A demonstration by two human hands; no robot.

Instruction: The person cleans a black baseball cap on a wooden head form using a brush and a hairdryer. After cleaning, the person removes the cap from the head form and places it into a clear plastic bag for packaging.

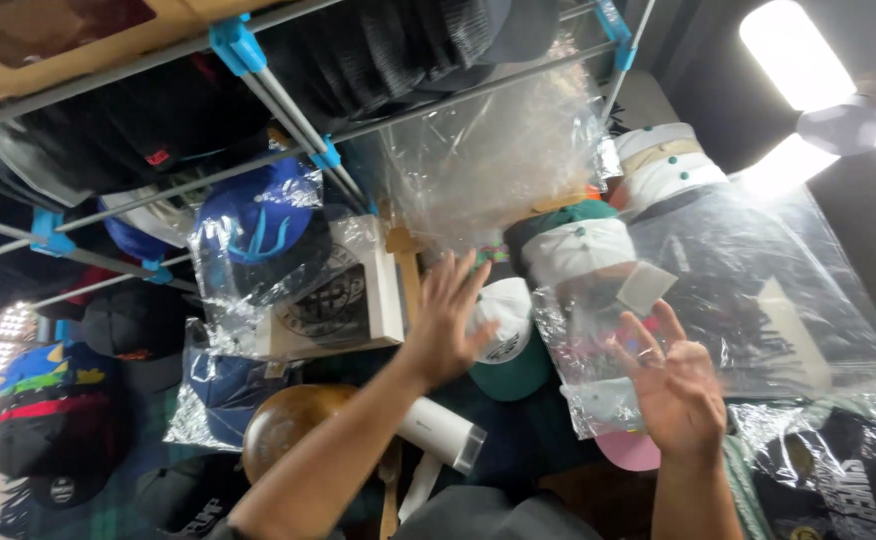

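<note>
A single head-worn camera gives the only view, so no part of the scene is shared with a second one; it sits close behind the left hand (445, 318) and right hand (676, 385), with both forearms rising from the bottom edge. It faces upward and strongly tilted, so beyond the hands a metal rack (288, 105) of caps runs slantwise and a ceiling light (793, 50) sits up and right of the right hand.
</note>
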